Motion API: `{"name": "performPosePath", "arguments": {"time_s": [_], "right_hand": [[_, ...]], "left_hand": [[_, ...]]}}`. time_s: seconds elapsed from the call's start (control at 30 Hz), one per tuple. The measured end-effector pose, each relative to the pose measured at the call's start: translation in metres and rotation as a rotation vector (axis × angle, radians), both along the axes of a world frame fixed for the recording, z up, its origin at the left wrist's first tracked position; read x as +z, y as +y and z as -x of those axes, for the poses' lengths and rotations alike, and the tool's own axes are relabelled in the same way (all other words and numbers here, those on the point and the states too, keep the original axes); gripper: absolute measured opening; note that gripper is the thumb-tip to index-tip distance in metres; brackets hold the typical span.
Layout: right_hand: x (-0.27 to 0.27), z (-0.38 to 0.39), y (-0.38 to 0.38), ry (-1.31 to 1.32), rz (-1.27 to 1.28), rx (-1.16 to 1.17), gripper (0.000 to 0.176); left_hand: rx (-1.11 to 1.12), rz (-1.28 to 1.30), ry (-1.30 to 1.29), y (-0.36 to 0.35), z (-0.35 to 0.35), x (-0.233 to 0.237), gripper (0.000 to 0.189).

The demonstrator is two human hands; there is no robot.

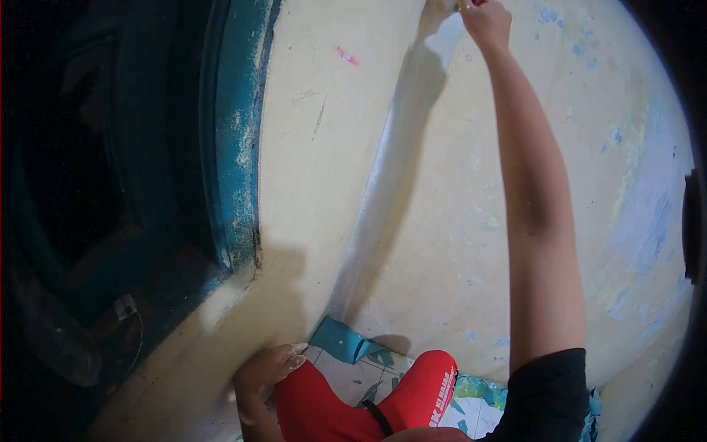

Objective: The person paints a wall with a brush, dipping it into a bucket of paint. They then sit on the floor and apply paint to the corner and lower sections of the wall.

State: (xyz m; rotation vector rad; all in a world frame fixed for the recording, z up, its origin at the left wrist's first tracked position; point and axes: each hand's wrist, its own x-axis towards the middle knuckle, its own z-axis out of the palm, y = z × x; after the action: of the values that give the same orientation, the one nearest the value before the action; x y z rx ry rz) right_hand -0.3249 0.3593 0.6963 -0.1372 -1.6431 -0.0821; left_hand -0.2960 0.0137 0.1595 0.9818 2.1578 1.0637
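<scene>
High at the corner, the right hand [489, 23] grips a partly hidden red tool [479, 2], a pale strip [377, 173] already reaching down floorward, cream wall [456, 243] beside it uncoated, left hand [274, 365] at the knee [298, 383], grip unclear.

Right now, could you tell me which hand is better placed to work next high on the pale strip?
Probably the right hand: it is raised beside the upper end of the pale strip, holding something partly red, while the left hand rests low at the knee.
</scene>
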Motion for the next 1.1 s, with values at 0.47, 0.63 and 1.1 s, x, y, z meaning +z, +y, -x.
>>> {"name": "performPosePath", "arguments": {"time_s": [0.47, 0.63, 1.1], "right_hand": [[-0.146, -0.003, 0.029, -0.222, 0.521, 0.336, 0.031], [-0.118, 0.005, 0.066, -0.479, 0.632, 0.312, 0.031], [0.01, -0.002, 0.007, 0.18, -0.013, 0.001, 0.032]], "left_hand": [[-0.005, -0.023, 0.061, 0.001, 0.003, -0.009, 0.043], [-0.021, -0.024, 0.045, 0.003, 0.005, -0.017, 0.042], [-0.018, 0.05, 0.012, 0.003, -0.001, 0.003, 0.04]]}}
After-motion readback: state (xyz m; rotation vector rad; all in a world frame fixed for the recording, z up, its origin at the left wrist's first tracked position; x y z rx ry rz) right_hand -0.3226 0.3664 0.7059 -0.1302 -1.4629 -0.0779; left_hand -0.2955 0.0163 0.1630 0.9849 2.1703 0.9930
